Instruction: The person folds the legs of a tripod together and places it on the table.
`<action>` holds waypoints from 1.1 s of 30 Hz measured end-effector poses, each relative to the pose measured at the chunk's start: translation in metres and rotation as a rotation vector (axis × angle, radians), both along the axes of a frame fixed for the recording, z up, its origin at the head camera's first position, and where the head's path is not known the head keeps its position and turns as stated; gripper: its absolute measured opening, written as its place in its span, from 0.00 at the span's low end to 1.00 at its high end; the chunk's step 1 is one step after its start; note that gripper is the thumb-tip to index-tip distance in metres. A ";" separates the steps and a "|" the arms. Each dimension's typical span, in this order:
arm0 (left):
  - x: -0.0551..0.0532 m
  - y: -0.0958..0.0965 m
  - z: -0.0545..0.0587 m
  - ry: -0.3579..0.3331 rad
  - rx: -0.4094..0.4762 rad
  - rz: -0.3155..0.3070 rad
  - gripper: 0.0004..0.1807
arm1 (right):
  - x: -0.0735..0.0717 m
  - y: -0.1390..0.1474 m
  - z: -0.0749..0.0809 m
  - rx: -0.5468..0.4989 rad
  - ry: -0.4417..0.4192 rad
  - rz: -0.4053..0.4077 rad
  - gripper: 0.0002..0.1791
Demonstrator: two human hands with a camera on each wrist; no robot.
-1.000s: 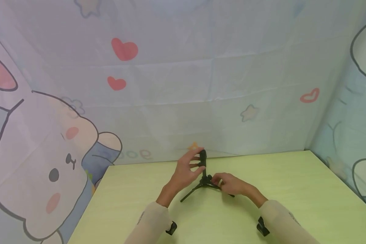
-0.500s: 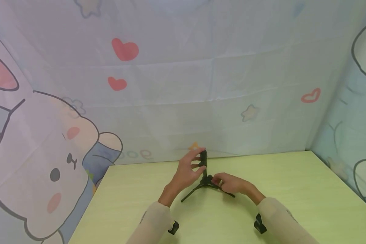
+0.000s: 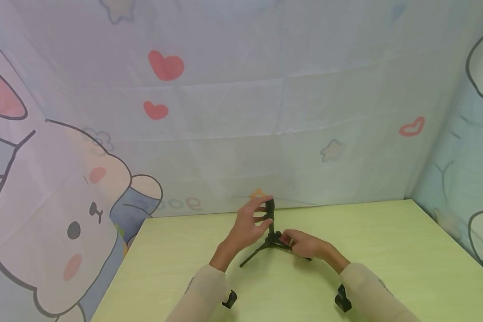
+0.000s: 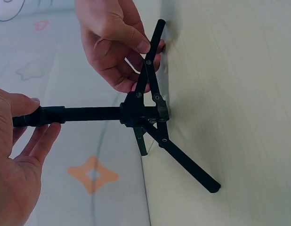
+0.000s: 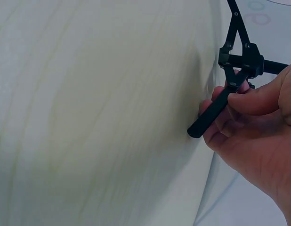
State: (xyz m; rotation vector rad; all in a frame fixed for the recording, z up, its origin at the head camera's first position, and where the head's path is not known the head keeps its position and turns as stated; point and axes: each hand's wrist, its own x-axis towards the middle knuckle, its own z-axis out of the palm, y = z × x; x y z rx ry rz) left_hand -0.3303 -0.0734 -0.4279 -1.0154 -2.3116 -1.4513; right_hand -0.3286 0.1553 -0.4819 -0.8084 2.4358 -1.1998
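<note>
Two hands (image 3: 245,229) (image 3: 305,245) grip a tripod (image 4: 132,109); backdrop lettering (image 3: 193,204) seems unreadable.

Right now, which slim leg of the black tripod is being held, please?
The slim black leg on the person's right, pinched by the right hand; the left leg and rear leg are untouched.

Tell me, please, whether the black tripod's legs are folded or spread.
Spread: the legs angle outward from the central post.
</note>
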 end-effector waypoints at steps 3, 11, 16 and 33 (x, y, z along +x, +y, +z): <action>0.000 0.000 0.001 -0.002 -0.005 0.001 0.33 | 0.000 0.001 -0.001 -0.020 0.003 0.002 0.25; 0.001 -0.001 0.002 0.004 -0.003 -0.007 0.34 | 0.000 0.003 -0.005 -0.040 0.009 0.004 0.28; 0.001 -0.001 0.002 0.020 0.003 -0.017 0.34 | 0.002 0.004 -0.004 -0.053 0.009 0.006 0.28; 0.004 0.000 0.003 0.004 0.002 -0.035 0.33 | 0.000 0.008 -0.012 -0.121 0.022 0.024 0.29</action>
